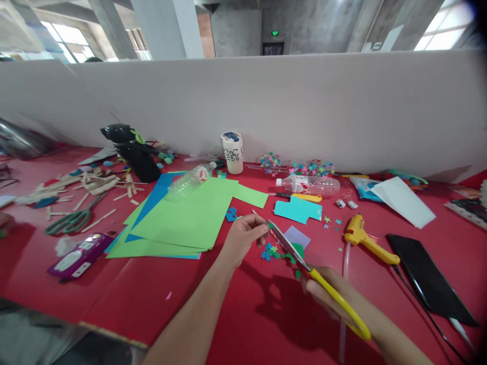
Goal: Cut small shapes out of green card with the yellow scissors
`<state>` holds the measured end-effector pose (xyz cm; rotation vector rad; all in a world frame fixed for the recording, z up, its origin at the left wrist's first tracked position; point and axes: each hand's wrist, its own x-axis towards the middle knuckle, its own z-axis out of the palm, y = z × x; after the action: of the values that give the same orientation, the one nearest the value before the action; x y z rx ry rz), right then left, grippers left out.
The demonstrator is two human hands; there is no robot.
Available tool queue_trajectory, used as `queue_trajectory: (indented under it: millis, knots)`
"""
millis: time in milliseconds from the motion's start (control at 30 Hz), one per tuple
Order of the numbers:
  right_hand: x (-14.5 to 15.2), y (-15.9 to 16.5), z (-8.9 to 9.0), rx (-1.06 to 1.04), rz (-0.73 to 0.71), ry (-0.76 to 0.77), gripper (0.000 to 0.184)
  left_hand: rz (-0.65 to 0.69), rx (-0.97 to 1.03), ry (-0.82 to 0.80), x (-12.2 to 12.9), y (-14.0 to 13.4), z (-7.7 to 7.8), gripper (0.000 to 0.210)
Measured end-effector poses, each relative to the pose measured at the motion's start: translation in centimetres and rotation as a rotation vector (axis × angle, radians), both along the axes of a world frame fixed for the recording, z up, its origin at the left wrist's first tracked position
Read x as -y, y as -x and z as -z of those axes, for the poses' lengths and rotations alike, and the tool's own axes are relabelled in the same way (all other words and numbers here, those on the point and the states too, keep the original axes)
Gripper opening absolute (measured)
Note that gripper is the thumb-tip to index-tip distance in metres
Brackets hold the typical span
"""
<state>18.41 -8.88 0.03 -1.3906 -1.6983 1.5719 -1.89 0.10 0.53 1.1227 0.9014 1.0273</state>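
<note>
My right hand grips scissors with yellow handles, held above the red table. Their blades point up and left, the tips beside my left hand. Thumb and fingers of that left hand are pinched on a small green paper piece, mostly hidden. Below the blades lie blue foam-like stars, green scraps and a lilac paper square. Light blue paper rests just beyond. Left of my hands is a stack of green sheets with blue ones among them.
A yellow glue gun and a black tablet with cables lie at right. Plastic bottles, a white cup and a black flask stand or lie toward the white partition. Green scissors and wooden sticks are left.
</note>
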Motion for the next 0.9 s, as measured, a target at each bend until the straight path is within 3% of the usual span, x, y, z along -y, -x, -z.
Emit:
queue_trajectory:
  millis: [533, 733, 900]
  knots:
    - [0.37, 0.56, 0.64, 0.049, 0.096, 0.041, 0.055, -0.001, -0.004, 0.004, 0.01, 0.08, -0.16, 0.012]
    - [0.20, 0.22, 0.51, 0.046, 0.044, 0.103, 0.053, 0.009, -0.026, 0.007, 0.04, 0.18, -0.35, 0.013]
    - [0.09, 0.08, 0.34, 0.082, 0.022, 0.054, 0.051, 0.009, -0.040, 0.019, 0.04, 0.29, -0.43, 0.014]
